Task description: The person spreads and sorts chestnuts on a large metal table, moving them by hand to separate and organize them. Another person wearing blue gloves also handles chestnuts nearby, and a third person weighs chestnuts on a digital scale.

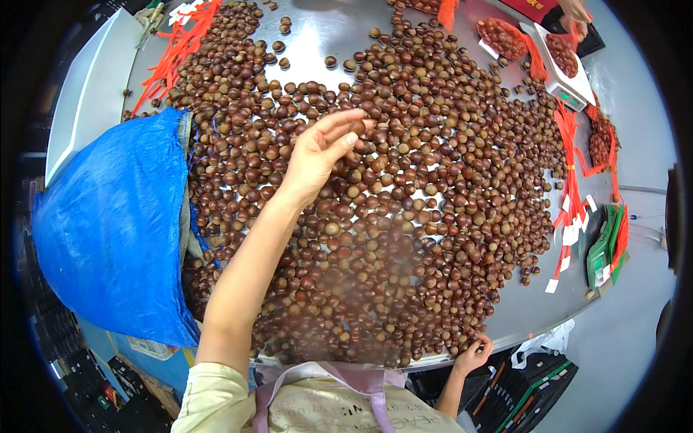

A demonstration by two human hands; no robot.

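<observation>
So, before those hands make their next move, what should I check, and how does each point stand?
1. Left fingers in plain view over the chestnuts: ok.
2. A nut gripped firmly by them: cannot tell.
3. Right fingers visible at the metal table's near edge: ok.
4. Left forearm not touching the blue sack: cannot tell.
5. Chestnuts all contained: not ok, many lie loose.
6. White scale free: not ok, a filled red net bag is on it.

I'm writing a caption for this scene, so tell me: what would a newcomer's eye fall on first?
Probably the glossy brown chestnuts spread across most of the metal table, with the left hand over their middle. Next come the bulging blue sack at the left and the orange-red strips toward the upper left.
</observation>
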